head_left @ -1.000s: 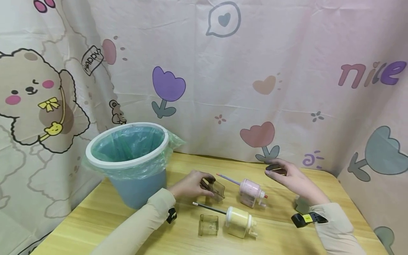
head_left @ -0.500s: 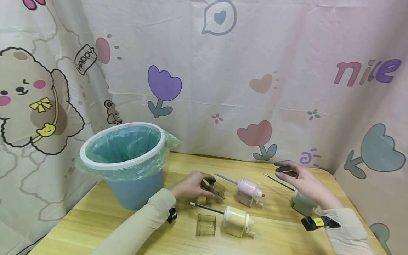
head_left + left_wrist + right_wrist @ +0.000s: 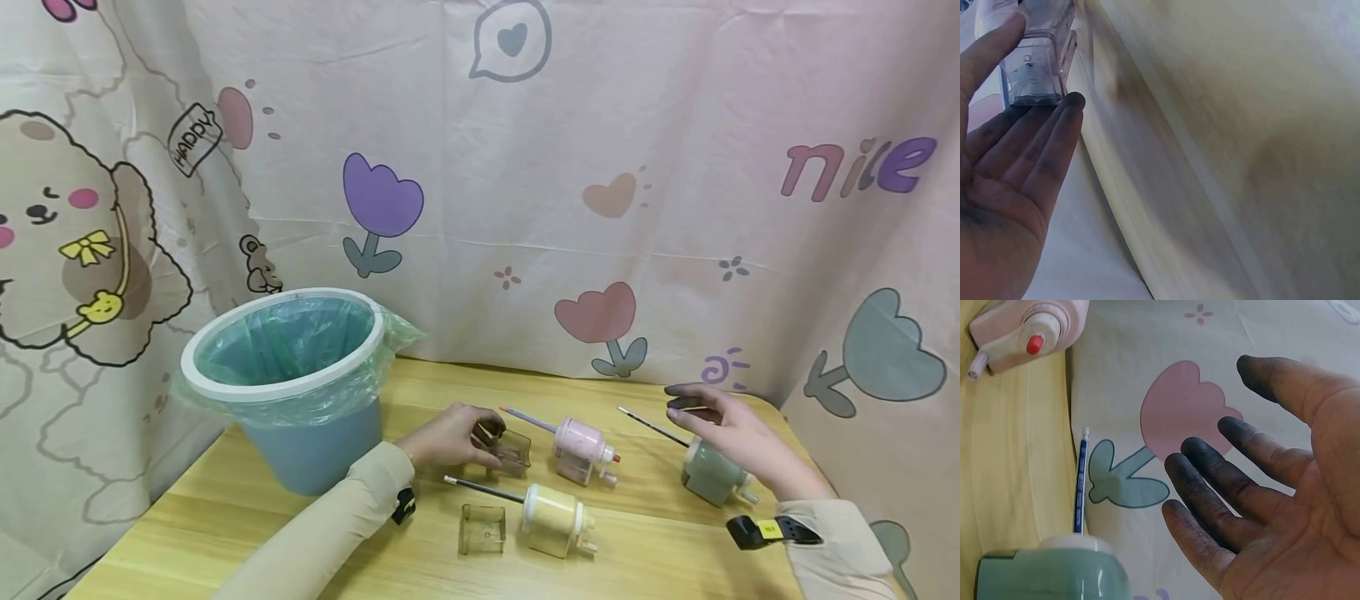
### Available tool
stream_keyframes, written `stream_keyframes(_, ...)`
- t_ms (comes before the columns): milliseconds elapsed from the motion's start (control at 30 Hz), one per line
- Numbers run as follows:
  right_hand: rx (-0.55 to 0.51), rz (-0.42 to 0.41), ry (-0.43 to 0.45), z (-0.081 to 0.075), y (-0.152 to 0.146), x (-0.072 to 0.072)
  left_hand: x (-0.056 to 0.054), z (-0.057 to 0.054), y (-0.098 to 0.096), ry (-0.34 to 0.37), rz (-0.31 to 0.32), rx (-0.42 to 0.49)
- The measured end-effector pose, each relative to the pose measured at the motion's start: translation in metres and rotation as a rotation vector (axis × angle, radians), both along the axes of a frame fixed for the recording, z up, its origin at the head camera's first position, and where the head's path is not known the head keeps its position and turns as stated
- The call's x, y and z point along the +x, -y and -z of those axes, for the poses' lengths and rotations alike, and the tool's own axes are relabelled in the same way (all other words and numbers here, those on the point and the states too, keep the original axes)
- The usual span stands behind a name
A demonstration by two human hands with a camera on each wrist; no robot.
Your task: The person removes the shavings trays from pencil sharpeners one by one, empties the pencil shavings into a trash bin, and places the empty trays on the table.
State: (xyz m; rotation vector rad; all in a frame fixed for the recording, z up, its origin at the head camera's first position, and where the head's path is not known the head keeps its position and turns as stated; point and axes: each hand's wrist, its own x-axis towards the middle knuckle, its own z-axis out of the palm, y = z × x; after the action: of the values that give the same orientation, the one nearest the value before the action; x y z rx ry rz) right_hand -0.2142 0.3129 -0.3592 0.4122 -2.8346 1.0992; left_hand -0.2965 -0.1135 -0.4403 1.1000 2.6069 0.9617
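In the head view my left hand point(image 3: 450, 436) pinches a clear smoky shavings drawer point(image 3: 514, 454) close over the table. The left wrist view shows the thumb on one side of this drawer point(image 3: 1038, 72) and dark-smudged fingers on the other. My right hand point(image 3: 723, 423) is raised above the green crank pencil sharpener point(image 3: 703, 477), holding nothing; its fingertips point(image 3: 1194, 450) are blackened. A dark pencil point(image 3: 651, 425) sticks out of the green sharpener. Between the hands stands a pink sharpener point(image 3: 576, 450) with a purple pencil point(image 3: 528, 419) in it.
Nearer the front is a yellow sharpener point(image 3: 551, 521) holding a black pencil point(image 3: 483, 488). A second clear drawer point(image 3: 482, 530) lies beside it on the wooden table point(image 3: 420, 558). A blue bin point(image 3: 315, 450) with a green liner stands at the left; a printed curtain point(image 3: 465, 167) hangs behind.
My right hand has moved right, uncovering the green sharpener and its pencil. The left hand stays at the same spot with the drawer, which has tipped slightly. The head view has shifted a little.
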Motion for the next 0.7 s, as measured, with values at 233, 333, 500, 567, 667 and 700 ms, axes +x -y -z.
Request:
stream_keyframes(233,0.001,0.014,-0.013,0.006,-0.012,0.004,-0.002,0.000,0.000,0.022,-0.004,-0.020)
stream_keyframes(333,0.014,0.031,-0.025,0.006,-0.017,0.006,-0.003,0.001,-0.001,0.047,-0.007,-0.031)
stream_keyframes(500,0.028,0.046,-0.033,0.008,-0.025,0.008,-0.003,0.002,-0.002,0.055,-0.005,-0.060)
stream_keyframes(567,0.026,0.051,-0.031,0.010,-0.027,0.008,-0.003,0.003,-0.003,0.052,-0.004,-0.071)
stream_keyframes(667,0.023,0.056,-0.030,0.013,-0.031,0.008,-0.003,0.004,-0.004,0.042,-0.002,-0.087)
stream_keyframes(700,0.025,0.060,-0.035,0.014,-0.032,0.008,-0.003,0.004,-0.004,0.032,-0.002,-0.094)
